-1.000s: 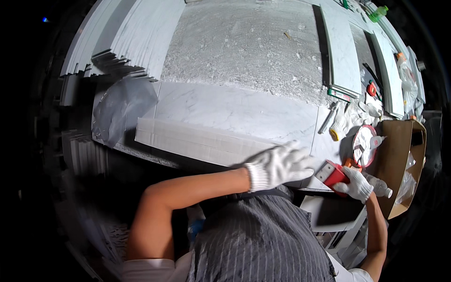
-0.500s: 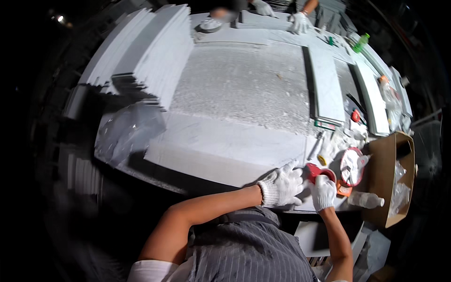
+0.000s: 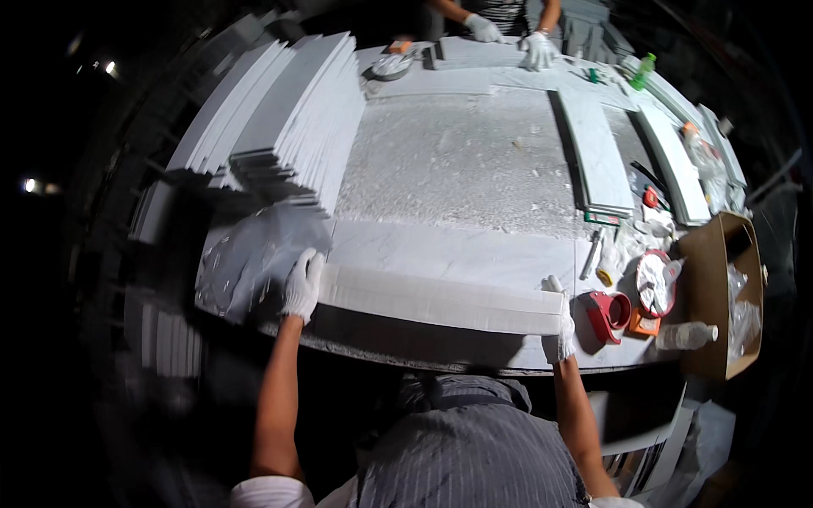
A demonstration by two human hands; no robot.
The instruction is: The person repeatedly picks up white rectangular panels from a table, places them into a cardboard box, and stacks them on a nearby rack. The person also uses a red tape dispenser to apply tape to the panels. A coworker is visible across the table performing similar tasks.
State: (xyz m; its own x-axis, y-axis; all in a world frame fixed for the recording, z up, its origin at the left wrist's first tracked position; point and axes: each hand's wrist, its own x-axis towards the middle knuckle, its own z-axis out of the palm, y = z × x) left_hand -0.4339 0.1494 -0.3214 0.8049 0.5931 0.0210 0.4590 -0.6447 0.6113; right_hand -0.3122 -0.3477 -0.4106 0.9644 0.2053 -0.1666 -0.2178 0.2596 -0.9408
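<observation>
A long, narrow pale slab [image 3: 440, 301] spans the space between my hands near the table's front edge, with a dark shadow below it. At its left end, my left hand [image 3: 302, 286], in a white knit glove, grips the edge. The right end is in my gloved right hand [image 3: 560, 328], whose fingers are partly hidden behind it. Whether it is one piece or several stacked together, I cannot tell. Just to the right of my right hand lies a red tape dispenser [image 3: 606, 317], out of my grasp.
Tall stacks of pale strips [image 3: 296, 110] stand at the left, above crumpled clear plastic [image 3: 254, 258]. A cardboard box [image 3: 707, 262], a clear bottle [image 3: 684, 336] and a round red-rimmed container [image 3: 655, 284] are at the right. Across the table are a co-worker's gloved hands [image 3: 539, 51].
My right hand has let go of the red tape dispenser and moved to the slab's right end. My left hand has moved left to its other end. The slab now looks tilted.
</observation>
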